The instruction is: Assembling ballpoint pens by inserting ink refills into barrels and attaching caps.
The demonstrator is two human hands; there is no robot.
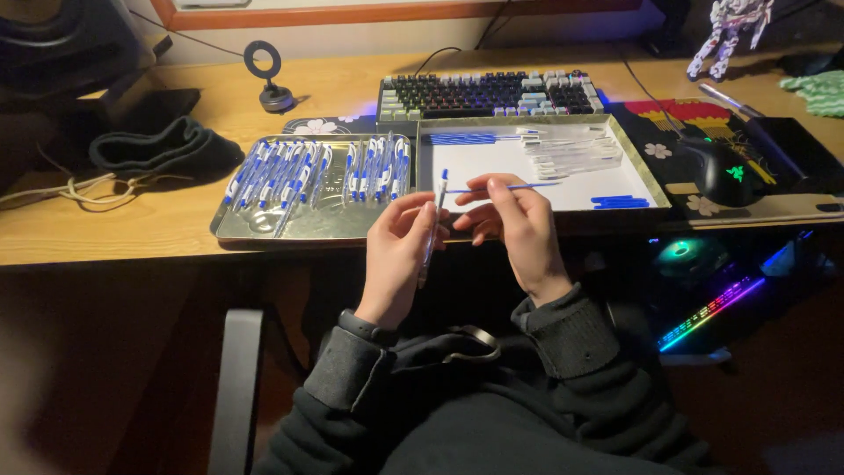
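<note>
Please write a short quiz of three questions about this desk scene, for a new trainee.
1. True or false: the left hand holds a pen barrel.
2. Which tray holds the finished pens: A) the left tray or B) the right tray?
3. What thin blue thing does the right hand pinch?

Key: 1 true. 2 A. 3 a refill.

No packages, labels, signs or screens are visible in the head view.
</note>
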